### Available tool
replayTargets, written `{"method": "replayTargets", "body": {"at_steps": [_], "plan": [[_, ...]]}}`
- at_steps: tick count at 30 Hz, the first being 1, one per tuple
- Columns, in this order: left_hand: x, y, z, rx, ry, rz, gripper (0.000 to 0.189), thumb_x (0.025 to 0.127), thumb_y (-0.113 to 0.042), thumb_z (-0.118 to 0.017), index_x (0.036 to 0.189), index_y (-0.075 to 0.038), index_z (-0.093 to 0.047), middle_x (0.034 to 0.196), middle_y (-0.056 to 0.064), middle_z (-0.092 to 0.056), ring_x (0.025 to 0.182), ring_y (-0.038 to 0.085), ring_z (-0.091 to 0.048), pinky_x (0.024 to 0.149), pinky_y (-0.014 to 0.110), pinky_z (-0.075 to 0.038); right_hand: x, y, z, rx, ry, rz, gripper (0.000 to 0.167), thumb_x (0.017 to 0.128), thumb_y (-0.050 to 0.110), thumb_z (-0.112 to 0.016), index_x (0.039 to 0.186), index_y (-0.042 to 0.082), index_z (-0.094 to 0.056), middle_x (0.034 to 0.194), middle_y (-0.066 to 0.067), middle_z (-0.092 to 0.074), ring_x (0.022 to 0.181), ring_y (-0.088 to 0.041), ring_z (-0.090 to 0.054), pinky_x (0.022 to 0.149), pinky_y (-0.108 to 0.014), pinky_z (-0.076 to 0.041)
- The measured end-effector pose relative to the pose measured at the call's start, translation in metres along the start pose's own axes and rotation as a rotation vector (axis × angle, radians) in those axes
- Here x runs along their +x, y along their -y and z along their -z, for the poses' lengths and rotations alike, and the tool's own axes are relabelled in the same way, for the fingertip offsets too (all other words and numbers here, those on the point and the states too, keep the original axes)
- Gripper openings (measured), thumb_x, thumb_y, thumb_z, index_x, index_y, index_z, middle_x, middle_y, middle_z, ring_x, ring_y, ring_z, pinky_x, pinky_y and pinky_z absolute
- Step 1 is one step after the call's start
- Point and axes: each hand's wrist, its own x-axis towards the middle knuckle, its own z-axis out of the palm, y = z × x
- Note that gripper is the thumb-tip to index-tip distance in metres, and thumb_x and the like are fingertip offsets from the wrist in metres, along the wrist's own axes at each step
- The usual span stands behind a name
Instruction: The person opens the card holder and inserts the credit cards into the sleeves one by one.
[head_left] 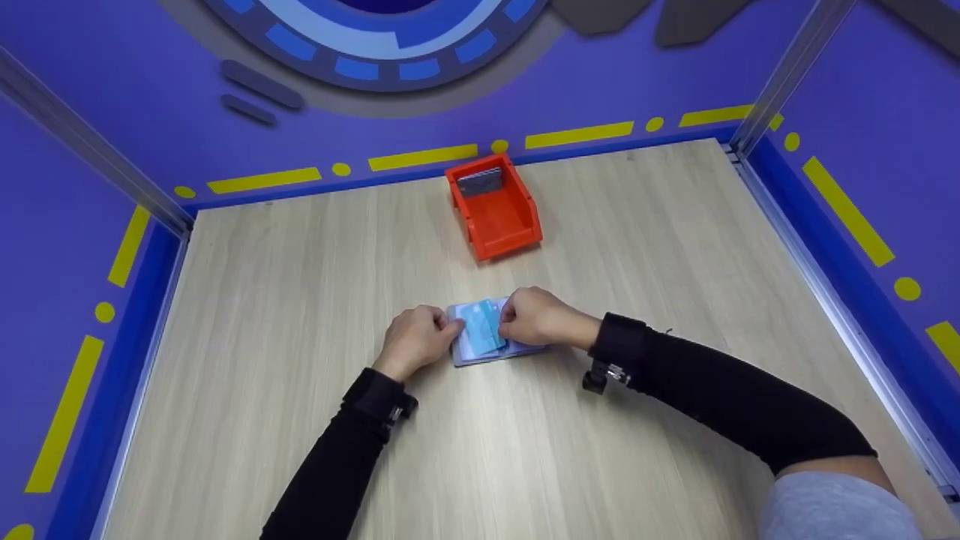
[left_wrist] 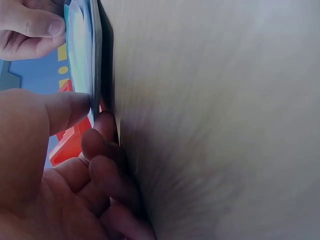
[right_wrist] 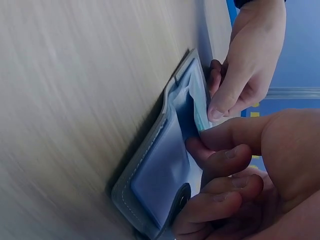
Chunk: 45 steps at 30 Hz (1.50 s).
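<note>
A grey card holder [right_wrist: 157,172] with clear plastic sleeves lies open on the table, its stitched edge and snap strap [right_wrist: 179,202] showing in the right wrist view. Over its left half is a light blue card [head_left: 480,328]. My left hand [head_left: 417,339] pinches the holder's left edge, thumb on top and fingertips under it. From the other side, my right hand [head_left: 537,318] pinches the blue card's right edge between thumb and index finger, the other fingers curled above the right-hand sleeve. Part of the holder's right half is hidden under this hand.
Beyond the hands, a red open-front bin [head_left: 504,225] stands near the back wall, with a dark grey flat item [head_left: 480,182] leaning inside at its rear. Blue-purple panels [head_left: 135,90] border the wooden table [head_left: 300,285] at the back and sides.
</note>
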Motion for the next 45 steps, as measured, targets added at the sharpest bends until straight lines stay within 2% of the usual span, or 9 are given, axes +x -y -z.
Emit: {"method": "replayTargets", "body": {"at_steps": [4,12,21,27,30,33,37,41,45], "plan": [[0.0,0.001,0.0,0.001,0.005,-0.002,0.041,0.103,-0.047,-0.074,0.073,-0.022,-0.061,0.068,-0.007,-0.051,0.065,0.016,-0.052,0.06,0.032,-0.035,0.001,0.0,-0.004,-0.018,0.016,0.009,0.018,0.096,0.019,-0.073,0.08,0.015,-0.081,0.073,0.008,-0.061,0.085,-0.017,-0.058,0.075,-0.029,-0.043],[0.0,0.002,0.0,0.001,0.002,-0.019,0.044,0.103,-0.048,-0.073,0.071,-0.022,-0.058,0.067,-0.007,-0.051,0.064,0.016,-0.051,0.059,0.032,-0.035,0.002,0.001,-0.005,-0.039,0.046,0.073,0.021,0.097,0.018,-0.071,0.078,0.016,-0.077,0.071,0.009,-0.059,0.08,-0.015,-0.056,0.073,-0.029,-0.042],[0.0,0.002,0.001,0.008,-0.008,-0.041,0.047,0.099,-0.054,-0.079,0.071,-0.021,-0.06,0.067,-0.006,-0.05,0.063,0.016,-0.05,0.059,0.031,-0.035,0.002,0.001,-0.005,-0.107,0.01,0.166,0.019,0.099,0.021,-0.076,0.085,0.013,-0.085,0.075,0.007,-0.068,0.082,-0.016,-0.059,0.076,-0.031,-0.046],[0.0,0.002,0.0,0.009,-0.008,-0.044,0.047,0.098,-0.053,-0.081,0.071,-0.02,-0.06,0.068,-0.006,-0.052,0.065,0.016,-0.051,0.06,0.032,-0.035,0.002,0.001,0.01,-0.1,-0.049,0.111,0.018,0.101,0.024,-0.076,0.101,0.011,-0.088,0.097,-0.003,-0.081,0.092,-0.02,-0.063,0.084,-0.035,-0.051],[0.0,0.002,0.001,0.007,-0.004,-0.038,0.046,0.099,-0.052,-0.081,0.072,-0.02,-0.061,0.069,-0.005,-0.053,0.066,0.017,-0.051,0.061,0.031,-0.036,0.003,0.0,0.024,-0.064,-0.085,0.085,0.02,0.103,0.024,-0.076,0.108,0.009,-0.087,0.101,-0.006,-0.081,0.091,-0.021,-0.065,0.084,-0.035,-0.052],[0.001,0.002,0.002,0.006,0.004,-0.03,0.047,0.099,-0.052,-0.081,0.073,-0.019,-0.06,0.07,-0.004,-0.052,0.066,0.017,-0.051,0.061,0.031,-0.035,0.006,-0.006,0.037,-0.056,-0.121,0.085,0.018,0.103,0.023,-0.076,0.106,0.009,-0.087,0.093,-0.004,-0.08,0.084,-0.02,-0.064,0.079,-0.033,-0.051],[0.002,0.002,0.002,0.003,0.004,-0.039,0.048,0.099,-0.051,-0.081,0.072,-0.019,-0.058,0.07,-0.004,-0.05,0.067,0.018,-0.05,0.062,0.031,-0.034,0.011,-0.019,0.046,-0.099,-0.143,0.092,0.016,0.101,0.021,-0.076,0.1,0.009,-0.087,0.087,-0.003,-0.078,0.081,-0.02,-0.063,0.075,-0.031,-0.048],[0.001,0.003,0.002,-0.006,0.005,-0.053,0.049,0.099,-0.052,-0.08,0.071,-0.019,-0.057,0.069,-0.005,-0.049,0.067,0.018,-0.049,0.063,0.031,-0.034,0.012,-0.031,0.045,-0.165,-0.119,0.078,0.015,0.097,0.023,-0.079,0.096,0.01,-0.087,0.089,-0.004,-0.08,0.085,-0.022,-0.064,0.078,-0.034,-0.048],[0.0,0.003,0.001,-0.004,0.003,-0.064,0.05,0.098,-0.053,-0.081,0.07,-0.019,-0.058,0.067,-0.006,-0.049,0.067,0.017,-0.049,0.063,0.031,-0.035,0.011,-0.038,0.043,-0.173,-0.091,0.047,0.015,0.095,0.027,-0.083,0.095,0.013,-0.086,0.091,-0.004,-0.08,0.089,-0.023,-0.066,0.082,-0.037,-0.05]]}}
